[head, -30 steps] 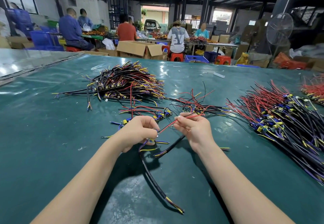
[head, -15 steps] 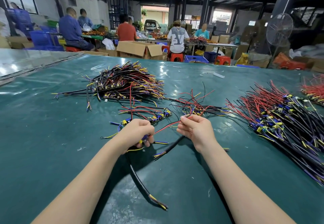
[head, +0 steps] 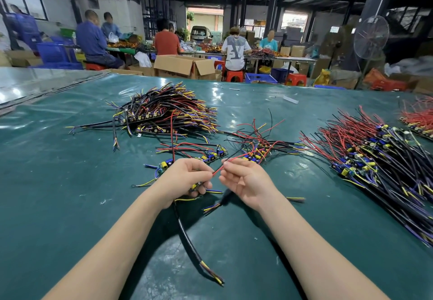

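Forearms converge above the counter [head: 70, 206]: left hand [head: 185, 179] curled round a small wired board [head: 194, 186], right hand [head: 247, 180] just beside it pinching the red wire [head: 217, 171].

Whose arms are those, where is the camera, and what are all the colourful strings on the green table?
There is no machine here, just a person working with two bare hands. The camera sits on the person's head and looks forward and down, so you see the arms as if they were your own. The left hand grips a small wired electronic part, mostly hidden by the fingers; a thick black cable trails from it toward you. The right hand pinches a thin red wire that runs across to the left hand. The strings are wires. On the shiny green table cover lie heaps of them: a black, yellow and red heap at the far left, a small red tangle in the middle, and a big red and black heap at the right.
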A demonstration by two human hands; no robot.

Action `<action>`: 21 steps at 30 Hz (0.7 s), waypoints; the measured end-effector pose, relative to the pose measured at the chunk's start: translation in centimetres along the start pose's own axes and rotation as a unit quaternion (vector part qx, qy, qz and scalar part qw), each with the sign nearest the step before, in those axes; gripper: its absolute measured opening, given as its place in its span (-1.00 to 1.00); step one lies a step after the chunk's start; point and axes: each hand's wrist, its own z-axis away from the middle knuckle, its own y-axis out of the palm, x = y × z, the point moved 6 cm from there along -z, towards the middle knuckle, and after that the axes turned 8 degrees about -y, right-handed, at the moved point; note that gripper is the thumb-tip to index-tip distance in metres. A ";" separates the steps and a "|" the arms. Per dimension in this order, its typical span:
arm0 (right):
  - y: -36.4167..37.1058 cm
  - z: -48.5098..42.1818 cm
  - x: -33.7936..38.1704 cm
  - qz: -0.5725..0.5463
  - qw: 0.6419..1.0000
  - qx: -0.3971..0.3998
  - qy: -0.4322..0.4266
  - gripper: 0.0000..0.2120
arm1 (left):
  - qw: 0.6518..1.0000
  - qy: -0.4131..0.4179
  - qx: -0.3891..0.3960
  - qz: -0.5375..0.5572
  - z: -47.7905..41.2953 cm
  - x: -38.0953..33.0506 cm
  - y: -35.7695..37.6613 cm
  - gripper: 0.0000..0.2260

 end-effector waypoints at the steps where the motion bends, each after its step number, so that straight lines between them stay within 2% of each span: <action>1: 0.4 0.1 -0.3 0.028 0.999 0.017 0.003 -0.88 | 1.000 0.002 0.000 -0.003 0.0 0.0 0.0 -0.85; 11: 1.9 0.6 -0.5 0.159 0.982 0.098 -0.035 -0.85 | 1.000 -0.022 -0.015 0.015 -0.2 0.4 -0.3 -0.83; 17: 1.6 0.4 -0.1 0.124 0.989 0.064 -0.048 -0.83 | 0.996 -0.036 -0.023 0.072 -0.5 0.5 -0.5 -0.81; 21: 1.1 0.2 -0.1 0.112 0.991 0.046 -0.048 -0.83 | 0.993 -0.034 -0.041 0.108 -0.7 0.7 -0.9 -0.70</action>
